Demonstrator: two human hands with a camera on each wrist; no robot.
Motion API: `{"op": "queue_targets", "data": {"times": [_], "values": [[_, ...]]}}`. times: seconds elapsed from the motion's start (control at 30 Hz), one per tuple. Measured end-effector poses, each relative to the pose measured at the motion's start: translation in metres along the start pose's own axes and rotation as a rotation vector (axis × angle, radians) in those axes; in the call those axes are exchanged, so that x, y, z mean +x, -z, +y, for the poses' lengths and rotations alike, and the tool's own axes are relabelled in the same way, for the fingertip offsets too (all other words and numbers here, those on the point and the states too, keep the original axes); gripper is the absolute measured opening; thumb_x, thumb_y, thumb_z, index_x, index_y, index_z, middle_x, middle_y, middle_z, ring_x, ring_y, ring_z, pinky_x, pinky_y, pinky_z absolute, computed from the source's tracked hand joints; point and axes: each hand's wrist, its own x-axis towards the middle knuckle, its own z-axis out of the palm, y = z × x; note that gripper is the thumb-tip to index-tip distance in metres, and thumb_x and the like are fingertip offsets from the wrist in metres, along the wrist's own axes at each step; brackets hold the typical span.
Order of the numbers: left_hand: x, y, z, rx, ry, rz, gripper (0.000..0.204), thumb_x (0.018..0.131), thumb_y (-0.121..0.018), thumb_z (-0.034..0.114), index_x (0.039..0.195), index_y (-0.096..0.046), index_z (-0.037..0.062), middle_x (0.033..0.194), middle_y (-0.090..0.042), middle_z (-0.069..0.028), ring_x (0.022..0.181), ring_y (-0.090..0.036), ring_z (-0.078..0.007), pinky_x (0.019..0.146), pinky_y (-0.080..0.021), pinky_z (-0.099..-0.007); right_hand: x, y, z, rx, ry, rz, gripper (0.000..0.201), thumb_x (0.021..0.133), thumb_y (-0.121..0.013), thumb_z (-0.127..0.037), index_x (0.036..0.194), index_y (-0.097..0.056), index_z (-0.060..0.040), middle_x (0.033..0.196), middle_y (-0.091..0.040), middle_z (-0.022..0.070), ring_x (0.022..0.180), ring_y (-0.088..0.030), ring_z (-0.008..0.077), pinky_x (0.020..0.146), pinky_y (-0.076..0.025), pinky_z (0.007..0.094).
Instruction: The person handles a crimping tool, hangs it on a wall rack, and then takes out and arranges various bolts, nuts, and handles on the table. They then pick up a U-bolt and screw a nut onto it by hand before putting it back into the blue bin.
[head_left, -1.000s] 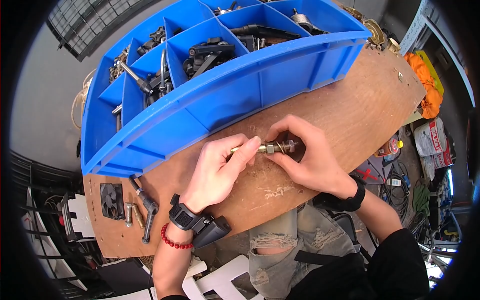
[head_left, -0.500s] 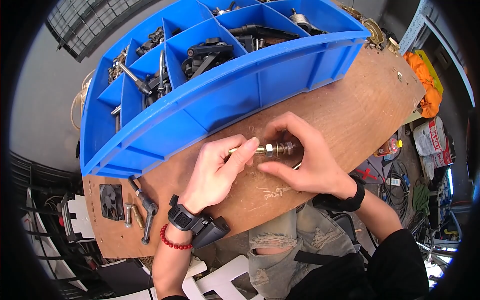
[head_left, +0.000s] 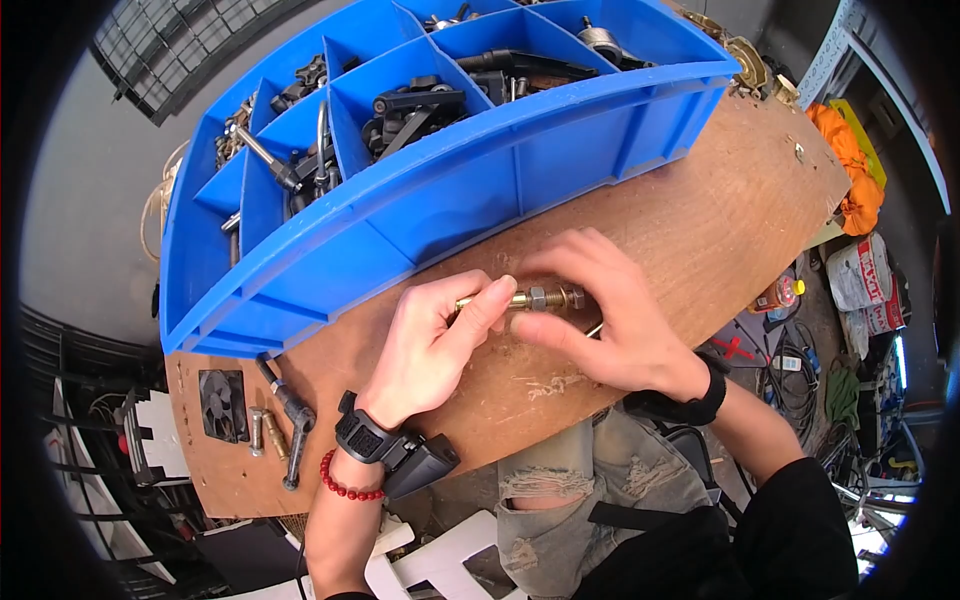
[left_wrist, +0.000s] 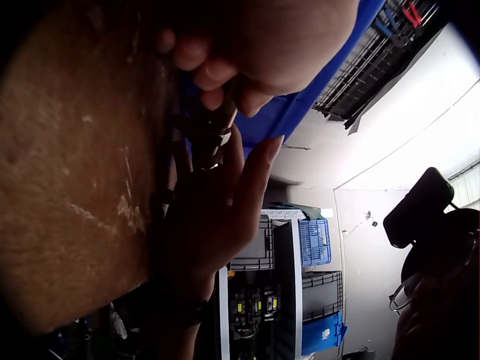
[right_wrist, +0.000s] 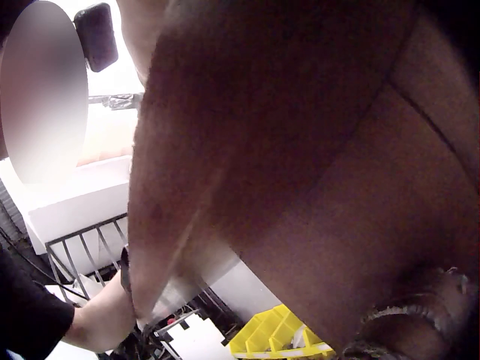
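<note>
My left hand (head_left: 430, 335) pinches a brassy metal bolt (head_left: 520, 299) between thumb and fingers, over the wooden table. A hex nut (head_left: 538, 298) sits partway along it, and threads show beyond, towards the far end. My right hand (head_left: 610, 320) is around that end, fingers and thumb spread apart on either side of it, fingertips blurred. A short shiny piece of metal shows by the right palm, partly hidden. In the left wrist view the bolt (left_wrist: 210, 139) is dark between both hands. The right wrist view shows neither hand's fingers.
Behind the hands stands a blue divided bin (head_left: 450, 190) with metal and black parts in its compartments. On the table's (head_left: 700, 220) left lie a small black fan (head_left: 223, 404), two bolts (head_left: 266, 432) and a black-handled lever (head_left: 294, 410).
My right fingers and thumb, first close at the nut, have parted from it, and the hand has shifted slightly left along the bolt. My left hand keeps its hold almost in place.
</note>
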Motion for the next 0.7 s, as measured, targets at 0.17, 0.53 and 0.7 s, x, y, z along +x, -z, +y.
{"op": "queue_targets", "data": {"times": [0.17,0.53,0.7], "values": [[-0.001,0.000,0.004,0.007,0.018,-0.004,0.046,0.104,-0.054,0.036,0.074,-0.060,0.0023,0.058,-0.042,0.0040,0.057,-0.035,-0.0054,0.051,-0.030,-0.0261,-0.001,0.005,-0.001,0.079,-0.048,-0.058,0.027,0.082,-0.076,-0.015,0.101,-0.063,-0.0014,0.095,-0.063,0.0111,0.087,-0.059,0.0300,0.078,-0.048,0.0394],[-0.001,0.000,0.003,-0.003,0.021,0.007,0.046,0.104,-0.054,0.037,0.075,-0.061,0.0030,0.058,-0.041,0.0053,0.056,-0.035,-0.0045,0.050,-0.029,-0.0256,-0.001,0.008,-0.001,0.122,-0.124,-0.138,0.027,0.081,-0.076,-0.008,0.104,-0.065,-0.0008,0.100,-0.064,0.0105,0.095,-0.061,0.0232,0.082,-0.048,0.0331],[-0.001,0.001,0.003,-0.008,0.039,0.018,0.045,0.104,-0.054,0.036,0.075,-0.061,0.0032,0.058,-0.041,0.0056,0.056,-0.035,-0.0042,0.050,-0.028,-0.0253,0.002,-0.004,-0.005,0.235,-0.068,0.105,0.020,0.086,-0.073,-0.013,0.101,-0.066,-0.0021,0.090,-0.063,0.0088,0.087,-0.061,0.0257,0.072,-0.048,0.0347]]}}
